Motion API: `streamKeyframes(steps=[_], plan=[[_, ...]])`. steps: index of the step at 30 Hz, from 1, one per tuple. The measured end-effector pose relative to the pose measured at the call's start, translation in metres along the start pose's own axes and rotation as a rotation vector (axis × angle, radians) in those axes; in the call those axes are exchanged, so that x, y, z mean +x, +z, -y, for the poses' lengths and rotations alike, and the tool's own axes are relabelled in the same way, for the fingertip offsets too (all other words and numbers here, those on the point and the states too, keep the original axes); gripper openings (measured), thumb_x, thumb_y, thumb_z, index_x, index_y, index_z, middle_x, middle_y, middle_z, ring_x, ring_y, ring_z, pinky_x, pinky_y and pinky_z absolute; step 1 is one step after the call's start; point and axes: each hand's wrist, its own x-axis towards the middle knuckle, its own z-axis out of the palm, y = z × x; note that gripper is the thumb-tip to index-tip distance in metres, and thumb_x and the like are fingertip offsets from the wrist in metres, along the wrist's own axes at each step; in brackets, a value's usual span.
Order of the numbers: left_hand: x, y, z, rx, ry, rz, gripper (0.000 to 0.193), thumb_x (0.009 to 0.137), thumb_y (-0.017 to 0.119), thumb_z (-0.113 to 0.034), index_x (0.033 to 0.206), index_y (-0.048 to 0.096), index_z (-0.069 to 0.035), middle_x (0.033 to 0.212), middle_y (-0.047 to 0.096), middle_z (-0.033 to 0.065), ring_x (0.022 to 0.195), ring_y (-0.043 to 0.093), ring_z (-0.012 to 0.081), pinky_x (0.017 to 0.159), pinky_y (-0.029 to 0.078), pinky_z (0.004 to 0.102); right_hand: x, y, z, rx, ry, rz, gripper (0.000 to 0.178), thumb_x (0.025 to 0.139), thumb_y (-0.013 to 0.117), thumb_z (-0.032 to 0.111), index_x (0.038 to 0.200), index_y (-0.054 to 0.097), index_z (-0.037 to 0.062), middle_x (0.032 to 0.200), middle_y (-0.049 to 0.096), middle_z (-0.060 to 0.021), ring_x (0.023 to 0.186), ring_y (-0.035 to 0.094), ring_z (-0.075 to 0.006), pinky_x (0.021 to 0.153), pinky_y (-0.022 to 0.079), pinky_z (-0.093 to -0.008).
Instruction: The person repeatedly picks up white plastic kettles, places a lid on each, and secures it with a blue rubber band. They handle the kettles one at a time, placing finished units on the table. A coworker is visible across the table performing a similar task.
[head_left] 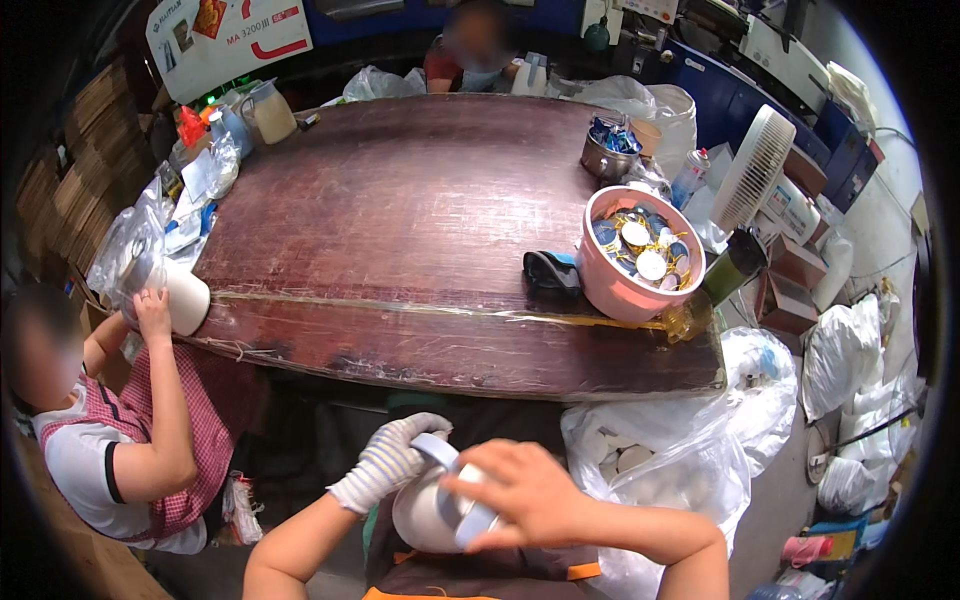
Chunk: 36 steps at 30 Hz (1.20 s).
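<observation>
A white jug (pixel 425 515) with a pale grey-blue handle (pixel 436 452) lies tilted in front of my body, below the table's near edge. My left hand (pixel 385 465), in a striped knitted glove, is closed on the jug at its upper left, fingers by the handle. My bare right hand (pixel 525 492) reaches across the jug from the right, its fingers bent over the side and the grey-blue part there. That hand hides much of the jug's right side.
A dark red table (pixel 400 200) spreads ahead. On its right stand a pink bucket (pixel 625 300) of round discs, a black pouch (pixel 552 273) and a metal pot (pixel 608 160). A co-worker's hand (pixel 153 315) holds a white container (pixel 188 300) at left. Plastic bags (pixel 670 490) lie right.
</observation>
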Motion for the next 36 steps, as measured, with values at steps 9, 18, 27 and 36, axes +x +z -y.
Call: streamKeyframes(steps=[9,18,27,36], plan=[[-0.037,-0.001,-0.068,-0.694,-0.445,0.639,0.029,0.086,0.074,-0.024,0.107,0.068,-0.005,0.074,0.062,0.001,0.06,0.054,0.0063,0.053,0.043,0.0214,-0.01,-0.009,-0.066,0.458,0.35,0.041,0.063,0.091,0.058,0.045,0.141,0.045,0.0086,0.141,0.045,-0.0184,0.133,0.041,-0.0337,0.112,0.028,-0.0433],[-0.025,0.024,-0.073,-1.076,-0.409,0.264,0.026,0.091,0.068,-0.02,0.108,0.062,-0.001,0.061,0.051,-0.0002,0.051,0.048,0.0089,0.049,0.043,0.0263,-0.024,-0.15,-0.234,-0.561,0.852,-0.406,0.052,0.081,0.071,0.032,0.125,0.059,0.0068,0.111,0.067,-0.0154,0.103,0.064,-0.0299,0.09,0.049,-0.0388],[-0.01,0.032,-0.057,-1.024,-0.337,0.179,0.027,0.09,0.068,-0.02,0.108,0.061,-0.001,0.064,0.057,0.0021,0.059,0.058,0.0128,0.059,0.051,0.0285,-0.009,-0.149,-0.257,-0.378,0.899,-0.398,0.049,0.082,0.065,0.014,0.13,0.057,0.0122,0.095,0.069,-0.0125,0.089,0.066,-0.0264,0.079,0.05,-0.0374],[-0.002,0.04,-0.041,-0.924,-0.207,0.275,0.047,0.095,0.059,-0.043,0.115,0.058,0.0,0.073,0.061,0.0051,0.068,0.062,0.0155,0.067,0.052,0.0287,-0.027,-0.159,-0.23,0.622,0.794,-0.975,0.029,0.095,0.059,0.017,0.118,0.06,-0.0007,0.087,0.063,-0.0027,0.075,0.064,-0.0103,0.059,0.046,-0.0204]])
